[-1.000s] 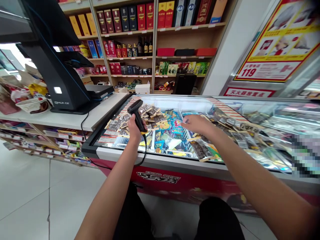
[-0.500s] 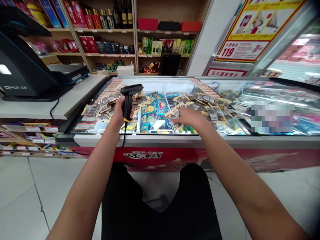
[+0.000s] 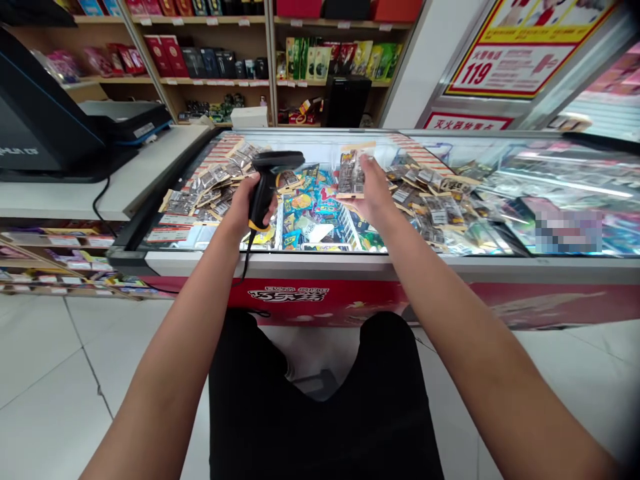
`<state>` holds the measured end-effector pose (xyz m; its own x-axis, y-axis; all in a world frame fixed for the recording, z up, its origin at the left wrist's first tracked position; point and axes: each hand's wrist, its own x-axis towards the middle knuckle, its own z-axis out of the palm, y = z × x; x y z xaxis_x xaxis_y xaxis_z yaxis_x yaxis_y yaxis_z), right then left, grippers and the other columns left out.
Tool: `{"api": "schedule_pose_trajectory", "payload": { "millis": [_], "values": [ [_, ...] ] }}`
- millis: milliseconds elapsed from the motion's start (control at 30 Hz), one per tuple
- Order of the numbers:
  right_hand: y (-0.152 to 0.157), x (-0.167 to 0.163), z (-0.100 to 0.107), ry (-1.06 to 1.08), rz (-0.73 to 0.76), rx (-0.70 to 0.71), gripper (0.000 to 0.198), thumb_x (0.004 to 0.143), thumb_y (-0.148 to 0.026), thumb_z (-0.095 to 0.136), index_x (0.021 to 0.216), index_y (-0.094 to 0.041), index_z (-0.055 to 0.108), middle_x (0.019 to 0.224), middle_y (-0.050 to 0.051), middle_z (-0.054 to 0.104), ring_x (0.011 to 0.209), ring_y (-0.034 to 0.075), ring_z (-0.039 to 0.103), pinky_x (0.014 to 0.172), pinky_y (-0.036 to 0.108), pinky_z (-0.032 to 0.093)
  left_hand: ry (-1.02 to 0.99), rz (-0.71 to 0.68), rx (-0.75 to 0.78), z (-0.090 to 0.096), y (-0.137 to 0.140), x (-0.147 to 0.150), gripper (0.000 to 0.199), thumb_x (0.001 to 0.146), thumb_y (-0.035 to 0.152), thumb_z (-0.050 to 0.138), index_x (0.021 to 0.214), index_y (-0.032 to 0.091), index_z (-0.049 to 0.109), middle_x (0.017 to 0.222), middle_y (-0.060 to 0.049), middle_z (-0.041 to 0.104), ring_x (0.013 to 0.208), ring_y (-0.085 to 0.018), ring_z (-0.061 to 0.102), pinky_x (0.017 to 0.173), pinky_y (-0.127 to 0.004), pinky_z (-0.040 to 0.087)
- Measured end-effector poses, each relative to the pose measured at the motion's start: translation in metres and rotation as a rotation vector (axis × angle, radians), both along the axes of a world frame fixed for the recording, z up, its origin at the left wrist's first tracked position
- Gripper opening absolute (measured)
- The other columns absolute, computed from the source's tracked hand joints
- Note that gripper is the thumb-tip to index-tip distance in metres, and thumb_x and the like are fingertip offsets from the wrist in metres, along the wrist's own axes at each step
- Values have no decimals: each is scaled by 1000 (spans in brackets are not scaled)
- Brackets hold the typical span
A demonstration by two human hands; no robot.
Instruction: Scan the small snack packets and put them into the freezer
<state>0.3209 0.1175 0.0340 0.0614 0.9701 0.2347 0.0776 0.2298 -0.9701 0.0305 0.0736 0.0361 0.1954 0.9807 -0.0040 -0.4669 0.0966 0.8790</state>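
Observation:
My left hand (image 3: 245, 207) is wrapped round the handle of a black barcode scanner (image 3: 265, 190), whose head points to the right. A cable runs down from its grip. In my right hand (image 3: 375, 193) is a clear snack packet (image 3: 351, 172) with tan ends and dark contents, held upright with the thumb across its side. Similar packets form a pile (image 3: 210, 190) on the left of the freezer's glass top and another pile (image 3: 430, 200) on the right. Between them, blue ice-cream packs (image 3: 313, 207) show inside the freezer.
The chest freezer (image 3: 350, 267) stretches across in front of my knees. To the left, a counter (image 3: 140, 173) carries a black checkout machine (image 3: 45, 127). Stocked shelves (image 3: 210, 81) stand behind. A phone-like flat thing (image 3: 540, 210), partly blurred, lies at the right.
My right hand has lifted a packet off the right pile and turned it upright. The scanner has swung slightly to the right, and the view has tipped downward.

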Motion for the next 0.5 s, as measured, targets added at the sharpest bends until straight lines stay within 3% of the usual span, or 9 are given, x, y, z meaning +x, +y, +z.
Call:
{"api": "schedule_pose_trajectory", "payload": {
  "millis": [167, 300, 400, 500],
  "values": [
    [34, -39, 20, 183, 98, -46, 62, 101, -80, 51, 140, -33, 64, 119, 7, 76, 118, 29, 70, 110, 56, 52, 122, -77, 1, -3, -5, -1, 47, 99, 64, 62, 104, 19, 72, 55, -2, 62, 31, -17, 52, 30, -27, 36],
    [43, -60, 12, 304, 127, -59, 69, 99, -86, 43, 139, -34, 64, 123, 8, 76, 117, 28, 71, 106, 55, 54, 173, -146, 29, -1, -7, 0, 48, 99, 65, 61, 103, 18, 71, 55, -2, 64, 30, -16, 50, 32, -28, 36],
    [42, -65, 3, 276, 125, -75, 78, 95, -94, 34, 138, -35, 62, 131, 7, 73, 117, 27, 71, 101, 52, 58, 187, -203, 28, 1, -10, 1, 51, 98, 65, 60, 108, 17, 71, 58, -2, 66, 31, -15, 50, 34, -28, 36],
    [38, -64, 1, 231, 112, -83, 75, 91, -95, 42, 133, -36, 61, 132, 6, 73, 117, 27, 72, 97, 50, 60, 199, -257, 28, 1, -11, 1, 52, 98, 66, 59, 105, 16, 71, 60, -3, 67, 31, -15, 50, 34, -28, 35]
  ]
}}
